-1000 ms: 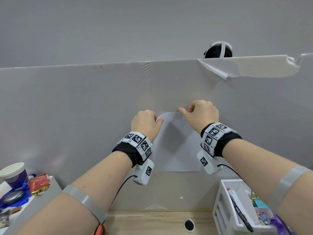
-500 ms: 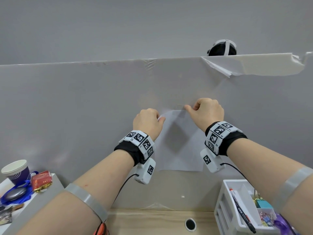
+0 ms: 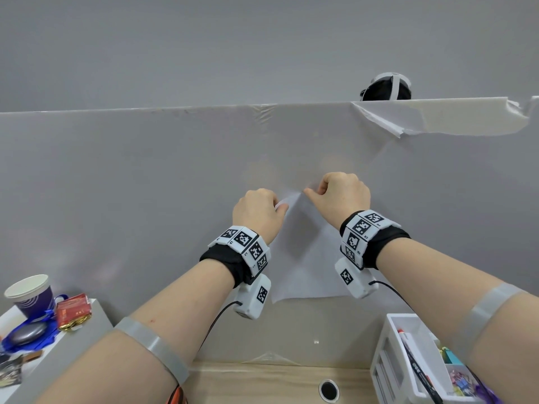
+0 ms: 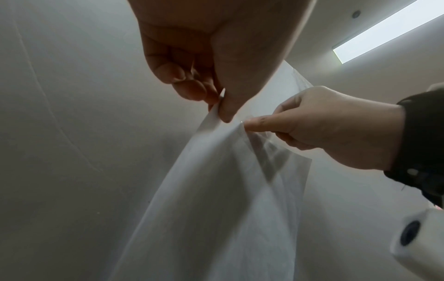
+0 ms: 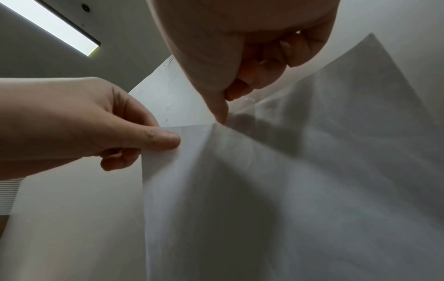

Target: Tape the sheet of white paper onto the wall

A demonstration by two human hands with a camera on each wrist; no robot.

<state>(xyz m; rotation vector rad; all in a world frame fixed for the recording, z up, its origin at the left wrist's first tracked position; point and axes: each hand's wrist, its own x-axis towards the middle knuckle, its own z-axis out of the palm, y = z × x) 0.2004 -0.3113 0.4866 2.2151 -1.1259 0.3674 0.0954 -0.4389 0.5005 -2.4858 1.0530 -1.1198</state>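
The grey wall (image 3: 145, 199) carried the thin white paper sheet (image 3: 306, 258), hanging against it. The left hand (image 3: 256, 212) pinched the sheet's top edge; beside it the right hand (image 3: 341, 196) pinched that edge too.

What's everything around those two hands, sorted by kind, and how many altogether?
Hands: 2, left and right
Paper sheets: 1
Paper cups: 1
Red packets: 1
White organizers: 1
Markers: 1
Total: 7

Both forearms reach up, left hand (image 3: 256, 212) and right hand (image 3: 341, 196) close together, fingers curled.
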